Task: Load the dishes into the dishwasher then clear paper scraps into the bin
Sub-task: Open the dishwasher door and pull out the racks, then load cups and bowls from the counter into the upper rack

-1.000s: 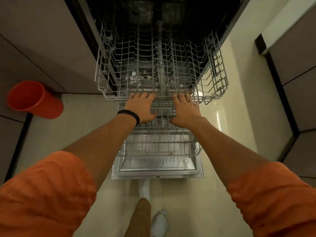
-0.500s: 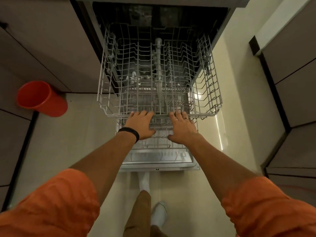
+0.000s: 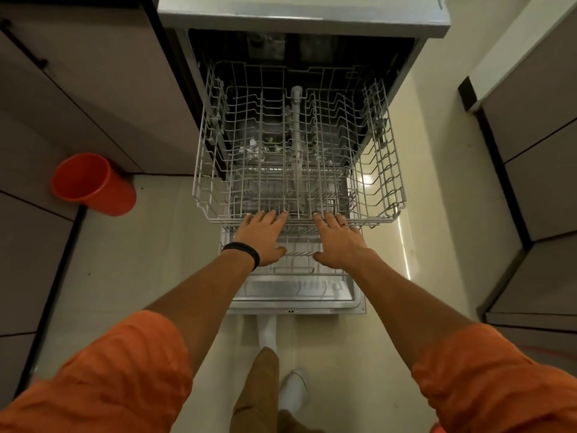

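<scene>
— Head view, looking down: where are your hands?
— My left hand (image 3: 261, 236) and my right hand (image 3: 339, 240) lie side by side, palms down and fingers straight. The fingertips touch the front rail of the white wire upper rack (image 3: 203, 170). They grip nothing.
— And the rack?
— It juts out of the open grey steel dishwasher (image 3: 303, 17), above the lower wire rack (image 3: 298, 253) on the dropped door (image 3: 296, 304).
— The bin?
— The round orange plastic bin (image 3: 92, 182) stands on the pale floor (image 3: 131, 251) to my left, apart from the dishwasher and beside the brown cabinets (image 3: 93, 89). Small whitish crumpled bits (image 3: 249, 150) show through the wires; I cannot tell what they are.
</scene>
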`<control>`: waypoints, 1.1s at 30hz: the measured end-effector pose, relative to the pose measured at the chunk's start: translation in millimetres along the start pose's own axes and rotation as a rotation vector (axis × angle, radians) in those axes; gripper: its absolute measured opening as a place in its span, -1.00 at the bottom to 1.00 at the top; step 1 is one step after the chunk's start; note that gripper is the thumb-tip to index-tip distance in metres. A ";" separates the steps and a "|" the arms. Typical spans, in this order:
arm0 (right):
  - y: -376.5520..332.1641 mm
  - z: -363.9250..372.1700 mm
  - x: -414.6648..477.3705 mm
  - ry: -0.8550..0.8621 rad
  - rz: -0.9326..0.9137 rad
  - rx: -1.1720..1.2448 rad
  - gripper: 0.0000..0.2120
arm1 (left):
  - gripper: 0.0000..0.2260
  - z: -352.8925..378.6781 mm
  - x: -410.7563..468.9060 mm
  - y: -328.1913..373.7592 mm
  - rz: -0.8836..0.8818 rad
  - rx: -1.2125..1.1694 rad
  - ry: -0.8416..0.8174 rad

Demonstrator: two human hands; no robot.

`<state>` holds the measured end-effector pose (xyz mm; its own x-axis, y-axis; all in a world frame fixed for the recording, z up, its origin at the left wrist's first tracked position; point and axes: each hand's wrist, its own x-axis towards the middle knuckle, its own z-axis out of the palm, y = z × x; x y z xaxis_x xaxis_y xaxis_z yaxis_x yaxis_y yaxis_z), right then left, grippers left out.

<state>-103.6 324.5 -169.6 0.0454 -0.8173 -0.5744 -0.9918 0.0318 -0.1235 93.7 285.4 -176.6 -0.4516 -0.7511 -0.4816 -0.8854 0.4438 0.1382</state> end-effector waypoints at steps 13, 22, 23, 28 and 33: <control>-60.1 -145.1 -105.1 0.194 -0.086 0.055 -0.14 | -0.35 -146.5 -128.7 -18.0 -0.063 -0.111 0.261; -151.0 -211.6 -142.5 0.344 -0.200 0.090 -0.17 | -0.37 -201.5 -197.9 -75.1 -0.138 -0.191 0.514; -162.7 -216.0 -141.7 0.348 -0.205 0.092 -0.18 | -0.37 -206.2 -202.9 -86.8 -0.139 -0.198 0.536; -222.1 -234.5 -123.5 0.383 -0.225 0.079 -0.18 | -0.38 -227.1 -217.0 -158.6 -0.124 -0.212 0.632; -285.4 -264.8 -91.4 0.456 -0.216 0.088 -0.20 | -0.30 -256.6 -218.5 -235.9 -0.110 -0.205 0.652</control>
<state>143.8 237.8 132.4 0.1719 -0.9779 -0.1191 -0.9509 -0.1332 -0.2793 373.1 219.3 118.2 -0.2749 -0.9554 0.1079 -0.9036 0.2951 0.3105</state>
